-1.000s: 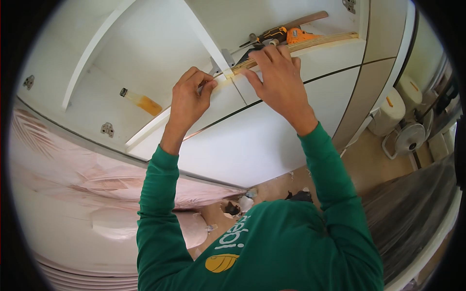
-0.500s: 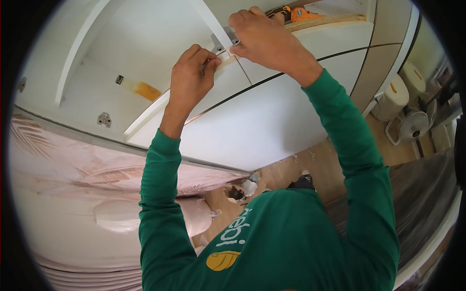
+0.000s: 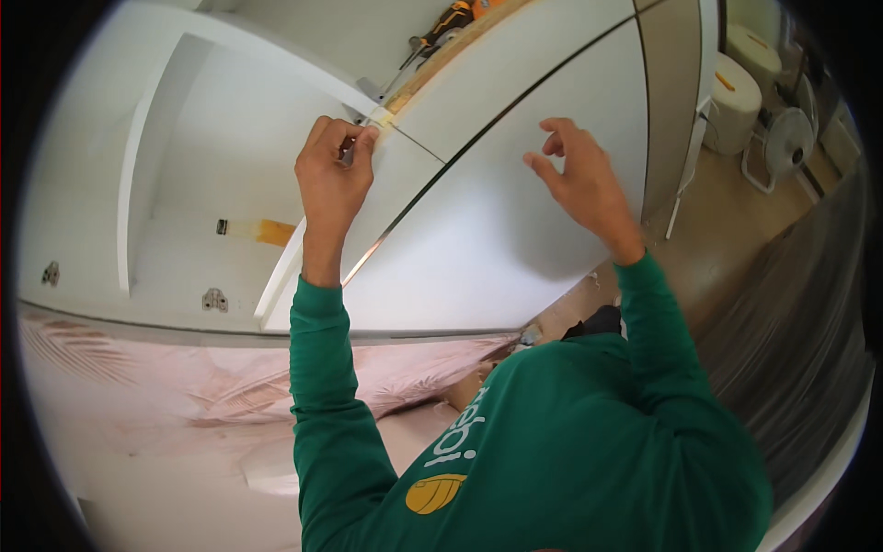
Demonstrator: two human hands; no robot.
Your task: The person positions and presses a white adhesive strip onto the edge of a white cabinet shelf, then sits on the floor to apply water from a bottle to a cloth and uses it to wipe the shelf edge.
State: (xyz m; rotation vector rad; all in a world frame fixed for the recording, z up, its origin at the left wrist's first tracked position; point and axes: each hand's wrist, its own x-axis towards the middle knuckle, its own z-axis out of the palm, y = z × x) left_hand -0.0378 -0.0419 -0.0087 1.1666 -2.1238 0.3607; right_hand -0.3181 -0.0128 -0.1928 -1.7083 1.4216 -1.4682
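Note:
My left hand [image 3: 335, 175] is at the top edge of the white cabinet front [image 3: 478, 244], beside the corner where an upright divider [image 3: 354, 97] meets it. Its thumb and forefinger are pinched together; whatever lies between them is too small to make out. A small yellowish patch [image 3: 386, 118] shows at that corner, just past the fingertips. Over the large white panel, away from the edge, my right hand [image 3: 581, 184] hangs with its fingers apart and nothing in it.
Inside the open cabinet lies a bottle with amber contents [image 3: 274, 232], near a metal hinge plate [image 3: 215, 300]. An orange-and-black power tool [image 3: 451, 20] rests behind a raw wood edge [image 3: 451, 66]. A fan [image 3: 786, 143] and white bins [image 3: 733, 97] stand at the right.
My right hand has left the divider corner, moving right and toward me over the panel. My left hand stays pinched near the edge. The view has shifted.

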